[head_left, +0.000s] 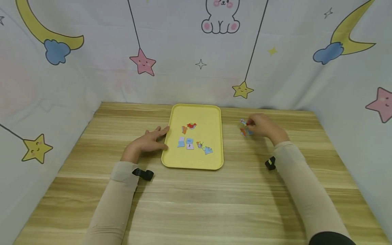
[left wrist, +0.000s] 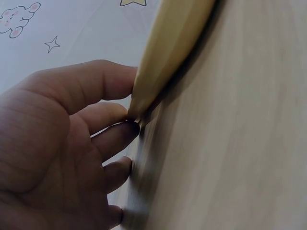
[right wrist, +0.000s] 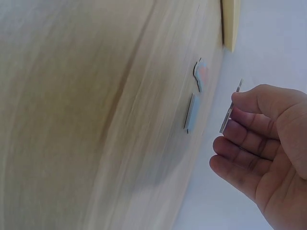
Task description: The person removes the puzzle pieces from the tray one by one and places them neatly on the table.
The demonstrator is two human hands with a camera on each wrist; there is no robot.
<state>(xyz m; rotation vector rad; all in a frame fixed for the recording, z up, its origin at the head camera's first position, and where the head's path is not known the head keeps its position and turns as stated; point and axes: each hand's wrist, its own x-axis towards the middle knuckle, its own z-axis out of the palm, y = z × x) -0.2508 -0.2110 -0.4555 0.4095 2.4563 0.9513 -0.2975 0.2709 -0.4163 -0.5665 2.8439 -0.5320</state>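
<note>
A yellow tray [head_left: 192,163] lies on the table, with several small flat picture pieces on it, among them a red piece [head_left: 191,126] and an orange piece [head_left: 184,129]. At the tray's left edge, my left hand [head_left: 147,140] touches the rim, its fingers spread; the left wrist view shows the thumb against the tray's side [left wrist: 165,67]. Right of the tray, my right hand [head_left: 262,126] pinches a thin flat puzzle piece [right wrist: 231,109] between thumb and fingers, above the table. Beneath it lie an orange piece [head_left: 243,132] and a blue piece [right wrist: 191,114].
The wooden table [head_left: 196,204] extends toward me and to both sides. Behind it and on either side hangs a white printed cloth [head_left: 171,44]. Black straps with small black units sit at my left wrist [head_left: 144,174] and right wrist [head_left: 271,163].
</note>
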